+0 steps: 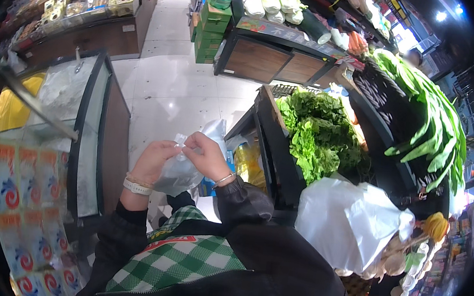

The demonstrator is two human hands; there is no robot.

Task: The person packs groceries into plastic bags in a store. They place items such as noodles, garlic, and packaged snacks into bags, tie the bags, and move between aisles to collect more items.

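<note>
A thin clear plastic bag (178, 174) hangs below my two hands, in front of my green checked apron (191, 253). My left hand (153, 156) pinches the bag's gathered edge between thumb and finger. Close against it, my right hand (208, 156) grips the same edge, the fingertips of both hands meeting. Part of the bag stands up behind my right hand. Whether anything is inside it, I cannot tell. To my right, a white plastic bag (342, 222), bulging and closed, rests beside a crate of leafy lettuce (314, 130).
A glass-sided bin (91, 132) with a metal bar stands at left, printed packets (26, 212) hanging before it. Across the tiled floor (170, 84) are green boxes (212, 32) and a stand with cabbages (272, 0). Long green vegetables (427, 111) and garlic (394, 262) lie at right.
</note>
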